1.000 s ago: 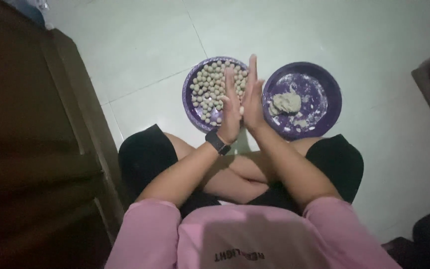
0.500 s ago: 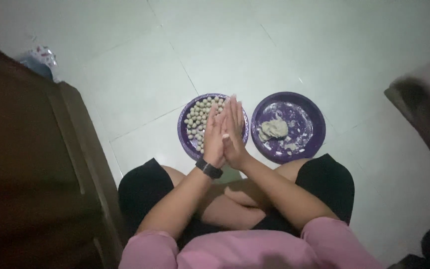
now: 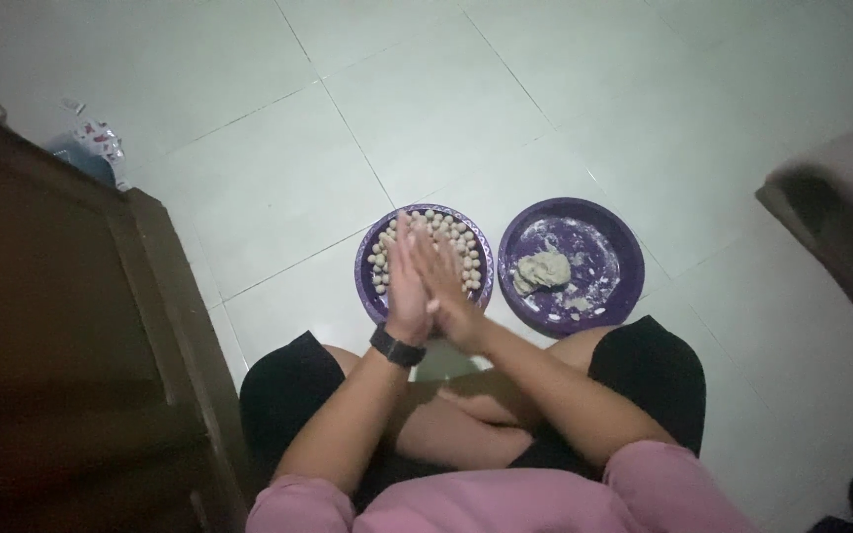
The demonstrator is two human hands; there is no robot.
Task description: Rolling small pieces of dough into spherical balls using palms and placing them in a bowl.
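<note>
- Left hand point(image 3: 408, 286) and right hand point(image 3: 446, 286) are pressing flat together, palm against palm, fingers straight and pointing away from the body; cannot tell whether anything is sitting between the palms.
- Both hands are hovering over the purple plate of small dough balls point(image 3: 466, 259), covering its middle; the pale balls are showing around the fingers.
- Black wristwatch point(image 3: 397, 347) is sitting on the left wrist.
- Second purple plate point(image 3: 616, 259) is lying just to the right of the hands, carrying a lump of dough point(image 3: 543, 269) and flour smears.
- Dark wooden furniture point(image 3: 61, 326) is standing well to the left of the hands, on the pale tiled floor point(image 3: 278, 168).
</note>
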